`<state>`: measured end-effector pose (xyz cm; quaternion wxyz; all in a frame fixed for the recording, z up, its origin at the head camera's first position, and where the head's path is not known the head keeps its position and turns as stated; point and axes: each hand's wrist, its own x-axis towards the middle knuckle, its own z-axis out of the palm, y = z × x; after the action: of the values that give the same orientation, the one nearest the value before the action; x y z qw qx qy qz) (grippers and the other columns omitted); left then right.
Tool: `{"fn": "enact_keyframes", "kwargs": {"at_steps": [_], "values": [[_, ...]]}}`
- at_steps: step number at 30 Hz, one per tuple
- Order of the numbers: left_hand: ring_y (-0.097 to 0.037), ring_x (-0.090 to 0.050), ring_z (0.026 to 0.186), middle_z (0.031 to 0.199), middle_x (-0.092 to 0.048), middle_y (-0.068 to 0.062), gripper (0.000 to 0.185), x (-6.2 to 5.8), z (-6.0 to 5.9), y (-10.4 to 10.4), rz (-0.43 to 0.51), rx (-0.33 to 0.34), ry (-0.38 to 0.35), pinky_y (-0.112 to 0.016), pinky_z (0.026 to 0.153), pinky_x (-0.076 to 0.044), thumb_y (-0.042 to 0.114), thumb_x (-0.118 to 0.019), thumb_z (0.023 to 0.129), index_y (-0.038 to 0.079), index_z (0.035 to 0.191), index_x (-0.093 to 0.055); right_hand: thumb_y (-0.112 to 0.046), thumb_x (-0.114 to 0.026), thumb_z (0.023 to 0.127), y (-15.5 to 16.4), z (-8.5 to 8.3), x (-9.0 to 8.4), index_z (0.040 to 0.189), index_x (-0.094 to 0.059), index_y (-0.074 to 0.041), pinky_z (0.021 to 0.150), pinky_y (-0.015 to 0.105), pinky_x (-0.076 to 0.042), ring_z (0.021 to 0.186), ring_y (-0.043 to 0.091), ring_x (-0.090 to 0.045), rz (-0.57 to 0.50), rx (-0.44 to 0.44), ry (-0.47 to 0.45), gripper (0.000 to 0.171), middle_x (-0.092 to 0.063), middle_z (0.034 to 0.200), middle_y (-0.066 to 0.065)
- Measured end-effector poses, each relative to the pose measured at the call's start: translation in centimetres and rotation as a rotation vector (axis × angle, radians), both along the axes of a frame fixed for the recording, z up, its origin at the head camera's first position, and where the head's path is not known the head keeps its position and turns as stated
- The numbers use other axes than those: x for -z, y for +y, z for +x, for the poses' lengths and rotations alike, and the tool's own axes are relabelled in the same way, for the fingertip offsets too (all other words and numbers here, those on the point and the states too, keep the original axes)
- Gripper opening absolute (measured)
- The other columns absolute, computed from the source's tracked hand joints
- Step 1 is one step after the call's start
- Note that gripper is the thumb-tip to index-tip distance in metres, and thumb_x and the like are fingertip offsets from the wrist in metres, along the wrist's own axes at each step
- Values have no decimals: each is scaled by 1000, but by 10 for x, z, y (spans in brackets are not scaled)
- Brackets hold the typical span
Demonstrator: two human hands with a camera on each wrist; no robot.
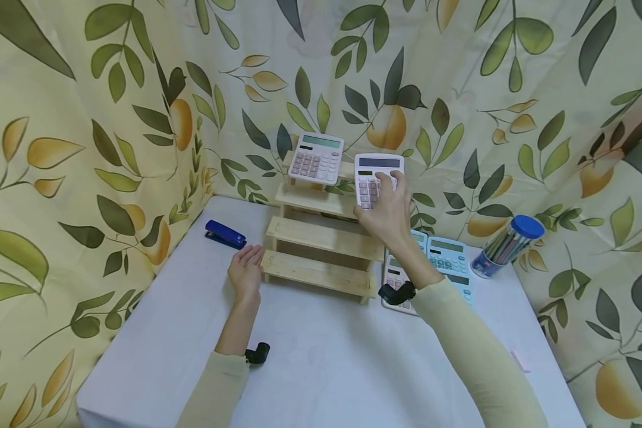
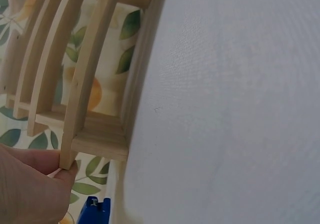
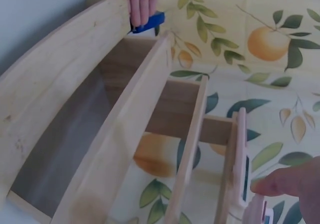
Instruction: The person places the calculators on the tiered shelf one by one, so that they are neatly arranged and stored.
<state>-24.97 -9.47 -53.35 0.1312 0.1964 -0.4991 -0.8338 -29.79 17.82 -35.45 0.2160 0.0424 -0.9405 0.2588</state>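
My right hand (image 1: 387,214) grips a pink-and-white calculator (image 1: 369,184) at the right end of the top step of a stepped wooden rack (image 1: 321,270). Its thumb is at the calculator's left edge and its fingers reach over the keys. Another pink calculator (image 1: 317,159) leans on the top step at left, with a gap between the two. My left hand (image 1: 245,273) is at the left end of the lowest step; in the left wrist view its thumb and finger pinch the board's end (image 2: 69,154). The right wrist view catches only the held calculator's edge (image 3: 257,209).
A blue stapler (image 1: 225,234) lies left of the rack, close to my left fingertips. Right of the rack are blue calculators (image 1: 446,252) and a pink calculator (image 1: 393,276), partly behind my right forearm. A blue-lidded jar of pens (image 1: 505,246) stands farther right. Patterned curtain surrounds the table.
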Motion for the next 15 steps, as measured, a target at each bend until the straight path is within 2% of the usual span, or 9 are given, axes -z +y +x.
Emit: {"fn": "enact_keyframes", "kwargs": {"at_steps": [4,15], "values": [[-29,-60,134,143,-58,-24,63,0,1,1,-4,5,9,-27,114,-47,-27,-32,90,-7,149,-42,-31,-81,78,-2,-8,-2,150,-47,-6,101,62,-37,140,46,-32,8,15,-5,83,-28,161,21],[-32,-61,131,139,-60,-25,60,-1,-1,1,-13,-13,12,-30,113,-50,-28,-34,89,-8,146,-44,-33,-82,79,-6,-33,-10,153,-44,-6,107,67,-35,138,50,-35,6,54,-68,88,-26,162,20]]}}
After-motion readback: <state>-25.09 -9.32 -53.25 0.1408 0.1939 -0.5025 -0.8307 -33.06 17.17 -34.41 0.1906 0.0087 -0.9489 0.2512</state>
